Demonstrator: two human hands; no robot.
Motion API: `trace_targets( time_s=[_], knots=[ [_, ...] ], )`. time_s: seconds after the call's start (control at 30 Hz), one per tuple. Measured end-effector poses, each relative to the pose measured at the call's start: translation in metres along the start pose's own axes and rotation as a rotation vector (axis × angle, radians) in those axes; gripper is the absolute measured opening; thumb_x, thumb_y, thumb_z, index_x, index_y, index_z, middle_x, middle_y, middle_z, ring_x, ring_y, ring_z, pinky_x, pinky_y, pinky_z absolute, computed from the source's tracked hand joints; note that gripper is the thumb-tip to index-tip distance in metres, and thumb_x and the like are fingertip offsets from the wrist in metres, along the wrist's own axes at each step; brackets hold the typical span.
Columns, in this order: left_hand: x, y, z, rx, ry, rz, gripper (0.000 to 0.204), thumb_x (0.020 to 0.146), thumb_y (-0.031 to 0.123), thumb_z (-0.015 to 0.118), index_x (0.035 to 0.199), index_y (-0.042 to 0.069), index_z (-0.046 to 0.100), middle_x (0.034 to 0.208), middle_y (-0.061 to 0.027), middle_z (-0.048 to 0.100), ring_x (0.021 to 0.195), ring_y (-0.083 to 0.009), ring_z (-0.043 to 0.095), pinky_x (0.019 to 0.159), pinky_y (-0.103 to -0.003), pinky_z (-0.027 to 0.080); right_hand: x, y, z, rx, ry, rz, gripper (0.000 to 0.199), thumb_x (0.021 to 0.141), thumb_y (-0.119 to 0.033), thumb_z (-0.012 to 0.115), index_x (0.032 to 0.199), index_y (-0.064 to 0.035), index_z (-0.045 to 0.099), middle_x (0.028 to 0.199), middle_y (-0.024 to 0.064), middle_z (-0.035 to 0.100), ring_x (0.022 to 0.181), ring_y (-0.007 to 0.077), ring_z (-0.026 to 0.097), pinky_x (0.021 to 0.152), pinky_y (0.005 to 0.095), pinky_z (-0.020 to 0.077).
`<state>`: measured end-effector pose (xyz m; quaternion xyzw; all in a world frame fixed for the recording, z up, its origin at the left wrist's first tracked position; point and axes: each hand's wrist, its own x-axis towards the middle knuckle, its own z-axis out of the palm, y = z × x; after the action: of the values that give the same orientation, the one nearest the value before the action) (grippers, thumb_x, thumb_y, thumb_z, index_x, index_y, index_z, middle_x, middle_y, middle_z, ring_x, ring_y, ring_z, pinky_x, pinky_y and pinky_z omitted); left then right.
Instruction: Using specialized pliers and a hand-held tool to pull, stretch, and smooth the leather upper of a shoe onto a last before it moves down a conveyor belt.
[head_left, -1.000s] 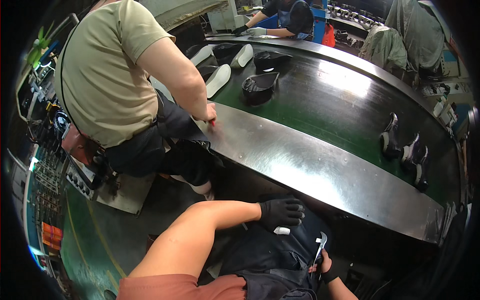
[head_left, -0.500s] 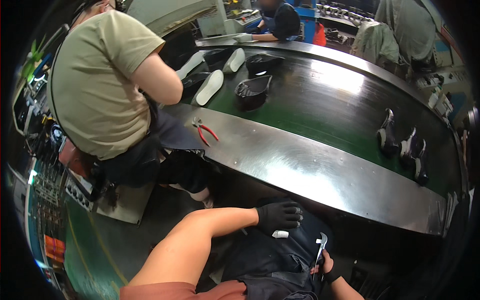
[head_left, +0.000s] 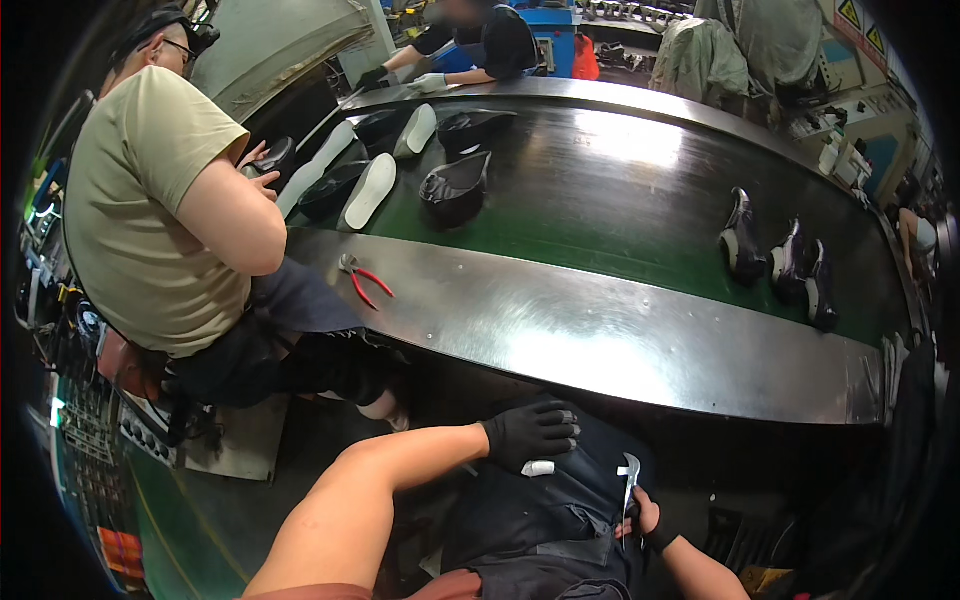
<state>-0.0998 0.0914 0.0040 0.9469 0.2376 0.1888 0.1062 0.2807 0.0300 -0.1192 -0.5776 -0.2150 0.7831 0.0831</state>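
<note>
My left hand [head_left: 533,436], in a black glove with grey fingertips, lies with fingers stretched out on the dark apron [head_left: 560,495] over my lap. A small white piece [head_left: 538,468] shows just below its thumb side. My right hand [head_left: 645,515], with bare fingers and a black band at the wrist, is closed around the handle of a slim metal tool with a curved, hooked head [head_left: 629,478]. A bit of white sits by that head. The tool stands nearly upright beside the apron; its exact kind is unclear, and part of the handle is hidden by my fingers.
A steel ledge [head_left: 600,330] edges the green conveyor belt [head_left: 560,245] before me. Red-handled pliers [head_left: 365,280] lie on it. Black shoe uppers [head_left: 455,190] and white-soled shoes [head_left: 370,192] sit left; dark shoes [head_left: 742,240] stand right. One co-worker [head_left: 160,210] sits left, another [head_left: 485,45] beyond.
The view has swung a little to the right, shifting the belt and ledge leftward. The co-worker on the left now shows a dark shoe in hand. Both my hands keep their pose.
</note>
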Motion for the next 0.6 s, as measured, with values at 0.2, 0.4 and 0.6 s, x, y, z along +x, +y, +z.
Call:
trace_targets(
  time_s=[0.2, 0.4, 0.6],
  knots=[
    [0.004, 0.004, -0.004, 0.028, -0.021, -0.005, 0.043, 0.087, 0.035, 0.061, 0.118, 0.004, 0.060, 0.130, -0.0173, 0.055, 0.127, -0.0357, 0.048, 0.111, -0.051, 0.034, 0.000, 0.002, -0.001, -0.021, 0.001, -0.022, 0.088, 0.094, -0.066, 0.041, 0.131, 0.0138, 0.031, 0.072, 0.0344, 0.062, 0.062, 0.0433, 0.067, 0.062, 0.0467, 0.0591],
    [0.012, 0.003, -0.001, 0.011, -0.059, -0.007, 0.043, 0.085, 0.034, 0.063, 0.118, 0.006, 0.060, 0.130, -0.0158, 0.056, 0.126, -0.0340, 0.050, 0.112, -0.051, 0.034, -0.011, 0.001, 0.001, 0.000, 0.019, -0.013, 0.085, 0.095, -0.066, 0.040, 0.126, 0.0130, 0.039, 0.072, 0.0304, 0.064, 0.062, 0.0397, 0.068, 0.064, 0.0442, 0.0589],
    [0.016, 0.011, -0.004, 0.037, -0.024, -0.073, 0.039, 0.080, 0.030, 0.066, 0.114, 0.012, 0.064, 0.125, -0.0100, 0.060, 0.122, -0.0292, 0.054, 0.111, -0.050, 0.037, -0.016, -0.011, 0.004, 0.009, -0.044, 0.023, 0.084, 0.092, -0.069, 0.045, 0.111, 0.0128, 0.052, 0.073, 0.0290, 0.066, 0.060, 0.0333, 0.069, 0.060, 0.0384, 0.0590]
  ],
)
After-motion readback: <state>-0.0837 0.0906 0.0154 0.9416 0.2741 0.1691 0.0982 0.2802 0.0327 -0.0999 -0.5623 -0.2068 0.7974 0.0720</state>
